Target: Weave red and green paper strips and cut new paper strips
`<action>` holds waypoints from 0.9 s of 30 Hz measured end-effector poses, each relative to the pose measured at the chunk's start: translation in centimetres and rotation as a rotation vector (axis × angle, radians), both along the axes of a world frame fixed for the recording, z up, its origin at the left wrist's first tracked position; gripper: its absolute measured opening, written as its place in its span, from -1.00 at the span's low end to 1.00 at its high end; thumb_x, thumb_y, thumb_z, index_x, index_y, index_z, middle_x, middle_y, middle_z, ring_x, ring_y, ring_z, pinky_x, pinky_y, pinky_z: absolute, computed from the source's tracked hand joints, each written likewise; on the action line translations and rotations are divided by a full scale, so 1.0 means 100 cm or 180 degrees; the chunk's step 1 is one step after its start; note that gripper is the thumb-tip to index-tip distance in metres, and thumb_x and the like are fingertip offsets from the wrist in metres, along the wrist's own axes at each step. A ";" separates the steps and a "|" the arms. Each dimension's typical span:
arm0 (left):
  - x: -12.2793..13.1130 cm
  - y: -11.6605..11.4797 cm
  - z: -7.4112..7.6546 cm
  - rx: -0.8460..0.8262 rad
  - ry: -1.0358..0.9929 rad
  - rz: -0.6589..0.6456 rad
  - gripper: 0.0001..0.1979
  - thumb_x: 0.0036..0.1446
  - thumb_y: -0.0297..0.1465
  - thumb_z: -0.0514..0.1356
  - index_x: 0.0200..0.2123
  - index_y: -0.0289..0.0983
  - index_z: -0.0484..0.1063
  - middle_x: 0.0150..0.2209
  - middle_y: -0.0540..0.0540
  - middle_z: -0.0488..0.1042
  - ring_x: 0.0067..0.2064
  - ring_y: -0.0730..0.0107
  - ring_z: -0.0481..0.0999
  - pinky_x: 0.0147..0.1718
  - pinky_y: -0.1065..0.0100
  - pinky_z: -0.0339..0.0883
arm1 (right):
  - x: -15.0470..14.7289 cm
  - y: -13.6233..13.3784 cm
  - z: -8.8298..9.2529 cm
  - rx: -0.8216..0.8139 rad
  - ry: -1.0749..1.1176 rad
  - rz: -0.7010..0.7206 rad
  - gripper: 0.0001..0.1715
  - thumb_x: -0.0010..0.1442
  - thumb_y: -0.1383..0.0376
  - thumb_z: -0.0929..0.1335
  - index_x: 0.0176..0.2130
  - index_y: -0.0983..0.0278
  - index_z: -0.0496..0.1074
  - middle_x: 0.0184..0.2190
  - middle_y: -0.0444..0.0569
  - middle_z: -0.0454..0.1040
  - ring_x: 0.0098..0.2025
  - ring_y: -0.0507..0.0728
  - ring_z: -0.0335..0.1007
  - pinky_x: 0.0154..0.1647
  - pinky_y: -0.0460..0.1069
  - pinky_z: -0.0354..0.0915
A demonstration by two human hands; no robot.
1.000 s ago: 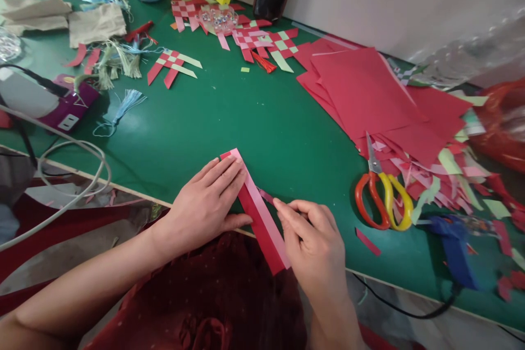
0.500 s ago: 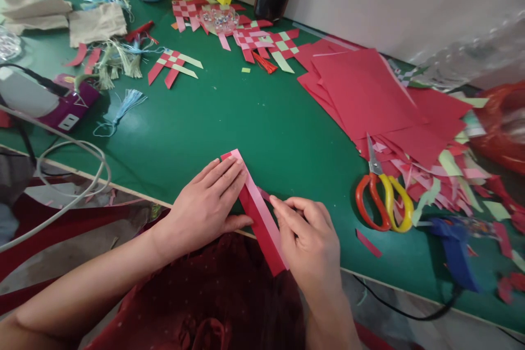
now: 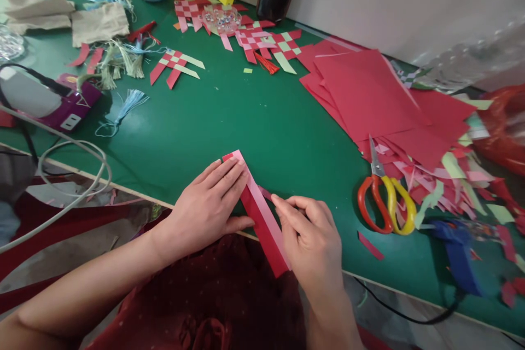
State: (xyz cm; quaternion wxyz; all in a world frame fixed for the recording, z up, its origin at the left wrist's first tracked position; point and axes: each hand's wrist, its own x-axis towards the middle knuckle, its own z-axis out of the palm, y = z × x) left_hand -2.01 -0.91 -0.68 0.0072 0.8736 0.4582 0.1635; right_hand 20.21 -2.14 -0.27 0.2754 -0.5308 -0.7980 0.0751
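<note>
A long folded paper strip [image 3: 264, 229], red with a pale pink band along one side, lies slantwise at the table's front edge, its lower end jutting past the edge. My left hand [image 3: 213, 197] lies flat across its upper part, fingers stretched out and thumb apart. To the right, my right hand [image 3: 311, 229] is closed in a pinch on a narrow dark pink strip [image 3: 266, 193] that sticks out beside the pale band. Its lower fingers hide part of the long strip's right edge. How far the narrow strip runs under the paper cannot be seen.
Scissors [image 3: 385, 202] with red and yellow handles rest beside stacked red paper sheets [image 3: 369, 93] and paper scraps. Further right is a blue glue gun [image 3: 457, 251]. Woven paper pieces [image 3: 176, 63], tassels [image 3: 123, 112] and a purple power strip [image 3: 77, 104] lie across the green table.
The view has shifted very slightly. Both hands keep the same hold and place on the paper; nothing else visibly differs.
</note>
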 end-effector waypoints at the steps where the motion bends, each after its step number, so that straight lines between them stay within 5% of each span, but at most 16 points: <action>1: 0.000 0.000 0.000 -0.0013 -0.0008 0.0003 -0.24 0.23 0.02 0.11 0.23 -0.50 0.26 0.26 -0.42 0.28 0.32 -0.04 0.22 0.28 -0.02 0.15 | 0.001 0.001 0.000 -0.0001 0.0011 -0.0004 -0.64 0.26 0.44 0.33 -0.03 0.12 0.56 -0.29 -0.04 0.49 -0.26 0.09 0.34 -0.19 0.04 0.35; 27: 0.001 -0.004 0.008 0.0085 0.0167 -0.0110 -0.37 0.27 -0.07 0.12 0.18 -0.49 0.31 0.17 -0.37 0.40 0.24 0.00 0.34 0.24 0.02 0.22 | 0.011 -0.010 0.000 -0.0159 0.0034 0.0108 -0.64 0.26 0.44 0.34 -0.01 0.13 0.54 -0.27 -0.03 0.47 -0.22 0.10 0.35 -0.17 0.05 0.35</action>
